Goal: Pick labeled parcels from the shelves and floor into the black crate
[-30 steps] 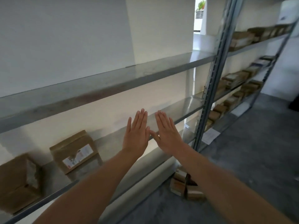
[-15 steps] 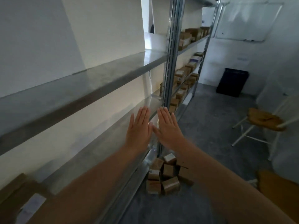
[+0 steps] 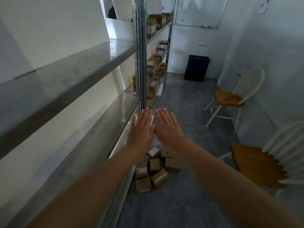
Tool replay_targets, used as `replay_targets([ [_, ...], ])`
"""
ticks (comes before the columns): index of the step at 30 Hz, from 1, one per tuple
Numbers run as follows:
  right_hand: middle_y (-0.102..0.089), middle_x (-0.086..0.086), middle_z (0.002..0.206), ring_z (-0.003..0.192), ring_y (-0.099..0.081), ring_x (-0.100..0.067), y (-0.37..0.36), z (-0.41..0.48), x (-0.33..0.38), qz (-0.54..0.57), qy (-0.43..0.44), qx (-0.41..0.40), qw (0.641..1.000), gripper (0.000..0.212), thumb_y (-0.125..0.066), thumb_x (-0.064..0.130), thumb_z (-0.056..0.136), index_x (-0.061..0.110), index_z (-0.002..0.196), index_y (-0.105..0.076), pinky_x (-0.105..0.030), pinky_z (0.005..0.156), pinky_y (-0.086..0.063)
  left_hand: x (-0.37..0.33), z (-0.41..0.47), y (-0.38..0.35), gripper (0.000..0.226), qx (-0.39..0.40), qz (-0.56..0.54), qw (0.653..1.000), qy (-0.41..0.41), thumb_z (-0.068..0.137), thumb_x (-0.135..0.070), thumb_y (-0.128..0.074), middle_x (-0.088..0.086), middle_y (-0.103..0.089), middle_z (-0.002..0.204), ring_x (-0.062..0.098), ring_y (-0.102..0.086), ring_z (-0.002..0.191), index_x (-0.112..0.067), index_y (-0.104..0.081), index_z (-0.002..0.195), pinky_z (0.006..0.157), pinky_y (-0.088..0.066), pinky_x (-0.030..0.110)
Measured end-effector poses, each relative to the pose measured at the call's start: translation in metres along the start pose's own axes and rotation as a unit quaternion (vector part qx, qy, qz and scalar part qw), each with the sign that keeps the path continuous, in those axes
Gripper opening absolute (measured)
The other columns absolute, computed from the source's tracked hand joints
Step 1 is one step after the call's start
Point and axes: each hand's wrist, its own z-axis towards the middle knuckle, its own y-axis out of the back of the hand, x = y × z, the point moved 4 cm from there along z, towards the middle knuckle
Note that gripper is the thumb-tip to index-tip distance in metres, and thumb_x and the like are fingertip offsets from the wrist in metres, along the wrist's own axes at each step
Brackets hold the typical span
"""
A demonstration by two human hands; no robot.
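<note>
My left hand [image 3: 141, 130] and my right hand [image 3: 167, 128] are held out flat side by side, palms down, fingers together, holding nothing. Below them several brown cardboard parcels [image 3: 154, 168] with white labels lie piled on the floor beside the shelf foot. More labeled parcels [image 3: 154, 63] fill the far shelving bay on several levels. The black crate [image 3: 196, 68] stands on the floor against the far wall, well beyond my hands.
A metal shelving unit [image 3: 82, 74] runs along the left, its near shelves bare. Two white chairs with wooden seats, a far chair [image 3: 230, 99] and a near chair [image 3: 258, 165], stand on the right. Grey floor [image 3: 184, 102] leads to the crate. A whiteboard [image 3: 199, 12] hangs on the far wall.
My view has swung right, away from the near shelf with two parcels, toward the aisle, the crate and the chairs. My hands stay flat and together, holding nothing.
</note>
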Motion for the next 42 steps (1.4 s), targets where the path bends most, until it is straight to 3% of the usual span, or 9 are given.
replay_targets([
  [4, 0.017, -0.007, 0.163, 0.148, 0.022, -0.019, 0.001, 0.003, -0.02, 0.0, -0.028, 0.017, 0.999, 0.069, -0.015, 0.047, 0.103, 0.009, 0.155, 0.012, -0.041, 0.122, 0.012, -0.01, 0.013, -0.011, 0.069, 0.023, 0.026, 0.998, -0.049, 0.094, -0.043, 0.011, 0.002, 0.009, 0.164, 0.015, 0.013, 0.15, -0.014, 0.002, 0.156, 0.123, -0.001, 0.044],
  [7, 0.016, -0.006, 0.164, 0.148, 0.022, -0.018, -0.001, 0.012, -0.031, 0.018, -0.036, 0.011, 0.999, 0.069, -0.022, 0.044, 0.105, 0.01, 0.155, 0.012, -0.04, 0.121, 0.013, -0.011, 0.028, -0.013, 0.071, 0.025, 0.019, 0.999, -0.044, 0.093, -0.046, 0.011, 0.001, 0.01, 0.164, 0.015, 0.014, 0.15, -0.015, 0.003, 0.156, 0.123, 0.003, 0.043],
  [13, 0.013, -0.006, 0.164, 0.149, 0.02, -0.017, -0.009, 0.041, -0.06, 0.045, -0.025, -0.001, 0.999, 0.077, 0.0, 0.055, 0.093, 0.01, 0.155, 0.009, -0.039, 0.12, 0.014, -0.016, 0.063, -0.025, 0.067, 0.023, 0.025, 0.999, -0.025, 0.096, -0.046, 0.007, -0.001, 0.012, 0.164, 0.012, 0.016, 0.149, -0.016, 0.005, 0.156, 0.123, 0.007, 0.039],
  [17, 0.014, -0.005, 0.164, 0.149, 0.02, -0.017, -0.013, 0.065, -0.087, 0.054, -0.012, -0.004, 0.998, 0.08, 0.002, 0.056, 0.09, 0.01, 0.155, 0.01, -0.039, 0.121, 0.015, -0.024, 0.088, -0.036, 0.07, 0.02, 0.032, 0.999, 0.001, 0.094, -0.048, 0.009, -0.001, 0.011, 0.164, 0.012, 0.015, 0.15, -0.017, 0.004, 0.156, 0.122, 0.008, 0.038],
  [20, 0.013, -0.005, 0.164, 0.149, 0.02, -0.017, -0.016, 0.087, -0.11, 0.057, 0.0, -0.007, 0.998, 0.089, 0.012, 0.06, 0.081, 0.01, 0.155, 0.011, -0.038, 0.12, 0.016, -0.029, 0.112, -0.044, 0.063, 0.016, 0.031, 0.999, 0.011, 0.1, -0.045, -0.002, -0.001, 0.007, 0.164, 0.011, 0.012, 0.15, -0.017, 0.001, 0.157, 0.123, 0.006, 0.037],
  [22, 0.014, -0.005, 0.164, 0.149, 0.02, -0.016, -0.018, 0.099, -0.124, 0.059, 0.005, -0.005, 0.998, 0.086, 0.01, 0.06, 0.084, 0.011, 0.154, 0.012, -0.038, 0.12, 0.016, -0.034, 0.127, -0.049, 0.064, 0.014, 0.024, 0.999, 0.018, 0.1, -0.046, -0.003, -0.001, 0.006, 0.165, 0.011, 0.012, 0.15, -0.017, 0.001, 0.157, 0.123, 0.004, 0.038],
  [27, 0.015, -0.005, 0.164, 0.149, 0.02, -0.017, -0.017, 0.123, -0.165, 0.069, 0.013, 0.01, 0.997, 0.071, -0.022, 0.046, 0.104, 0.01, 0.154, 0.012, -0.041, 0.121, 0.013, -0.051, 0.161, -0.067, 0.07, 0.018, 0.053, 0.998, 0.01, 0.096, -0.049, 0.005, 0.0, 0.002, 0.165, 0.012, 0.009, 0.15, -0.016, -0.002, 0.157, 0.123, 0.004, 0.038],
  [38, 0.016, -0.006, 0.163, 0.148, 0.022, -0.017, -0.028, 0.154, -0.24, 0.085, 0.02, 0.027, 0.996, 0.069, -0.021, 0.045, 0.105, 0.011, 0.154, 0.013, -0.039, 0.12, 0.016, -0.083, 0.23, -0.111, 0.065, 0.012, 0.091, 0.996, -0.005, 0.1, -0.045, 0.002, 0.001, 0.002, 0.165, 0.014, 0.009, 0.151, -0.015, -0.004, 0.157, 0.124, 0.0, 0.042],
  [42, 0.014, -0.006, 0.164, 0.149, 0.02, -0.017, -0.041, 0.157, -0.257, 0.097, 0.024, 0.036, 0.994, 0.07, -0.022, 0.046, 0.104, 0.01, 0.155, 0.01, -0.039, 0.12, 0.016, -0.088, 0.239, -0.13, 0.065, 0.016, 0.09, 0.996, 0.001, 0.1, -0.045, -0.002, 0.001, 0.0, 0.165, 0.015, 0.008, 0.151, -0.015, -0.006, 0.157, 0.121, 0.006, 0.039],
])
